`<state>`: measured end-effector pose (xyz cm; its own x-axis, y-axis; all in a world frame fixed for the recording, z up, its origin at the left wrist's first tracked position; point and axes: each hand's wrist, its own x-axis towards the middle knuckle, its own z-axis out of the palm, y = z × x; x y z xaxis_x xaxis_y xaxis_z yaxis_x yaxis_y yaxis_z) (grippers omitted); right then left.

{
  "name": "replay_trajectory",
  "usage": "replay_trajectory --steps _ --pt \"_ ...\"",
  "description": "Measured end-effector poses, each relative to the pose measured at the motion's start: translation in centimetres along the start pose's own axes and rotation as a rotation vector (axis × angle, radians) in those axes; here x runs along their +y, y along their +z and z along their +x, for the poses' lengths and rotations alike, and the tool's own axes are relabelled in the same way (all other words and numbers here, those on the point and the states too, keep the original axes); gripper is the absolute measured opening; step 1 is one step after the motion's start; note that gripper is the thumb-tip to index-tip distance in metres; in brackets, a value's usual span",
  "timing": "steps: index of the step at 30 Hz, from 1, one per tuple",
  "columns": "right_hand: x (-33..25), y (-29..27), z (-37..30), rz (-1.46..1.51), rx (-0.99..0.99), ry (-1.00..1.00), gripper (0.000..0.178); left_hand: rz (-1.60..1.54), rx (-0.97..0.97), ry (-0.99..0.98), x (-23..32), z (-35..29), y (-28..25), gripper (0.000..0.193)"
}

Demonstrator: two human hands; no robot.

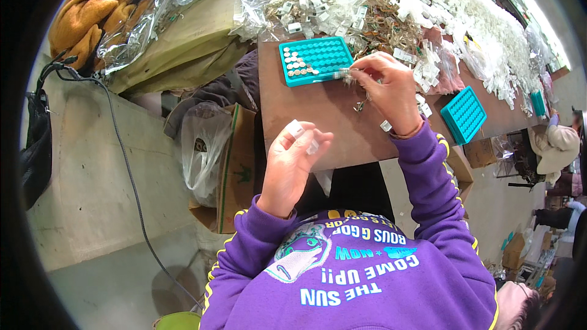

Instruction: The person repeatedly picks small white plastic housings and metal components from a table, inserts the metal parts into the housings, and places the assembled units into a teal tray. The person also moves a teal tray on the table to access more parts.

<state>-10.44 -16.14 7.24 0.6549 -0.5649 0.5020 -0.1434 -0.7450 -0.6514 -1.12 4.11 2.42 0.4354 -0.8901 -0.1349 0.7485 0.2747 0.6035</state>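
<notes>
My left hand point(290, 168) is raised over the near left part of the brown table. Its fingers close on a small white plastic piece point(295, 128), and a second whitish piece point(313, 146) shows by the fingertips. Farther right, my right hand point(391, 88) pinches a small clear-and-metal piece point(343, 74) at the near right corner of a teal tray point(324, 78). What exactly the piece is cannot be made out. Rows of small round silvery parts point(299, 72) fill the tray's left and near pockets. Beneath my right wrist lies another small white piece point(386, 126).
Behind the tray spreads a large heap of small white and clear pieces point(452, 0), with brownish metal bits point(382, 18). A second teal tray point(463, 115) sits at the table's right edge. Left of the table stand a cardboard box point(235, 165) and a plastic bag point(205, 140).
</notes>
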Motion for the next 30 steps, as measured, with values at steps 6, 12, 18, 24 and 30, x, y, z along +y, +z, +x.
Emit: replay_trajectory --steps 6,12,18,24,30 --pt "0.6 -0.1 -0.6 0.046 0.096 -0.107 0.012 -0.003 -0.025 -0.006 -0.9 1.7 0.3 0.008" --pt "1.8 -0.1 -2.5 0.142 0.185 -0.004 0.007 0.039 -0.048 0.009 -1.3 2.3 0.4 0.007" --pt "2.3 0.8 -3.8 0.309 0.176 0.299 0.006 0.118 -0.045 0.052 -1.9 3.2 0.5 0.007" --pt "1.1 -0.3 -4.3 1.043 0.175 0.458 0.01 0.216 -0.027 0.025 -1.9 3.1 1.4 0.022" --pt "-1.3 -0.6 -6.6 1.396 0.043 0.605 0.007 0.149 -0.101 0.227 -2.5 3.1 3.1 0.046"
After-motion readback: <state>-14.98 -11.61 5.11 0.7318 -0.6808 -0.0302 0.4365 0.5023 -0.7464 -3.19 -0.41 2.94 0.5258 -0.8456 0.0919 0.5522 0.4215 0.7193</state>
